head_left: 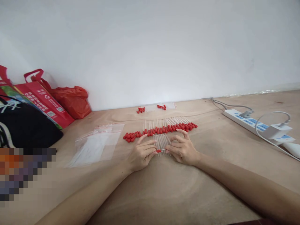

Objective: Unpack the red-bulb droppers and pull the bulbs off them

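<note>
My left hand (143, 153) pinches a small red rubber bulb (158, 151) between thumb and fingers. Opposite it, my right hand (182, 149) grips a thin clear dropper tube (163, 150), whose end meets the bulb; how deep it sits inside is too small to tell. Beneath both hands lies a bunch of bare clear tubes (161, 140). Just beyond them runs a row of droppers (172, 127) with red bulbs towards me and tubes pointing to the wall. Several loose red bulbs (129, 136) are heaped at the row's left end.
Clear zip bags (93, 145) lie on the wooden table (159, 193) to the left. More red bulbs (141, 110) and a small bag (171, 105) are near the wall. Shopping bags (44, 100) stand at far left. On the right is a power strip (249, 120) with cables and a charger (277, 129).
</note>
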`<state>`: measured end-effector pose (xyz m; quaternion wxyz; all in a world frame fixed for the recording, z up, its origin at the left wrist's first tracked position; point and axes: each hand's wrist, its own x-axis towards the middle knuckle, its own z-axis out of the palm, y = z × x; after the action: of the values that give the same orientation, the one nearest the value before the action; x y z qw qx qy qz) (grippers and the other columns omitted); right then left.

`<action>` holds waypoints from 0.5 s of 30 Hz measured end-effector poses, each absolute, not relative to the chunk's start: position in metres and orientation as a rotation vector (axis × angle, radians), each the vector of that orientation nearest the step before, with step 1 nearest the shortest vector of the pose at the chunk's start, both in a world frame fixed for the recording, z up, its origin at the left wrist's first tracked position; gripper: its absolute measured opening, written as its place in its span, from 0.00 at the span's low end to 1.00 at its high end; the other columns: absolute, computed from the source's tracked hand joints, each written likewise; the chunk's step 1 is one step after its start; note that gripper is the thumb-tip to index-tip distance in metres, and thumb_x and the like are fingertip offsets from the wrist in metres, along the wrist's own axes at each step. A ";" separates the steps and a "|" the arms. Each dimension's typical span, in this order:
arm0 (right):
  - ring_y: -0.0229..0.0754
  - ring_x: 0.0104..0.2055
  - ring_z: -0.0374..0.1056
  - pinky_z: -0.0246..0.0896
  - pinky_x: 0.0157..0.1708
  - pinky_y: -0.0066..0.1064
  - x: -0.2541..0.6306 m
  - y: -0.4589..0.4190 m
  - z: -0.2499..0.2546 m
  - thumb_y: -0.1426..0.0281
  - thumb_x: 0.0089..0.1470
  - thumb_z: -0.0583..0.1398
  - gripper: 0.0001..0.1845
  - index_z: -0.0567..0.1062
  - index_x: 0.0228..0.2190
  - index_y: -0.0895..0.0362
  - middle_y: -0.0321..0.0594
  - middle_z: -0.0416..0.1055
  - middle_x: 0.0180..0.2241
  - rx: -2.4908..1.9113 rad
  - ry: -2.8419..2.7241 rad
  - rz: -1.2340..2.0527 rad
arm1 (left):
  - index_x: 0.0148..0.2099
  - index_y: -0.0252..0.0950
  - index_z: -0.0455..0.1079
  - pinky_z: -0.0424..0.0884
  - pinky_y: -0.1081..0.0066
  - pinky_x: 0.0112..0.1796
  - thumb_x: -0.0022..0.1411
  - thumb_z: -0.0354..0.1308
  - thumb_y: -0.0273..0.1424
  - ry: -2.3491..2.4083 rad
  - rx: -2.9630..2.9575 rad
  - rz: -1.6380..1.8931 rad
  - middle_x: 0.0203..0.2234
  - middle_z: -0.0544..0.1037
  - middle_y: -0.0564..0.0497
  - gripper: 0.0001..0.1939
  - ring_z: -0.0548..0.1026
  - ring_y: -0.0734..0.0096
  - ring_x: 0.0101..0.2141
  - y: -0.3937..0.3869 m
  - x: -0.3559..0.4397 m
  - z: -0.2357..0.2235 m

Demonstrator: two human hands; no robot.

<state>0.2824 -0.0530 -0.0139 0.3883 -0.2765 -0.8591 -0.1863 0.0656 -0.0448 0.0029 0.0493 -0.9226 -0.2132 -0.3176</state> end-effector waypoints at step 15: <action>0.36 0.28 0.61 0.45 0.43 0.38 0.314 -0.046 -0.017 0.67 0.53 0.55 0.10 0.75 0.27 0.53 0.33 0.72 0.21 -1.026 -2.010 -0.358 | 0.36 0.35 0.69 0.68 0.69 0.41 0.58 0.51 0.24 -0.840 -2.653 -1.196 0.31 0.74 0.50 0.06 0.72 0.70 0.39 -0.040 0.033 -0.001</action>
<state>0.3138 -0.0462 -0.0171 0.4155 -0.4085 -0.8001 -0.1424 0.0332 -0.0400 -0.0007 0.0565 -0.8745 -0.2769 -0.3943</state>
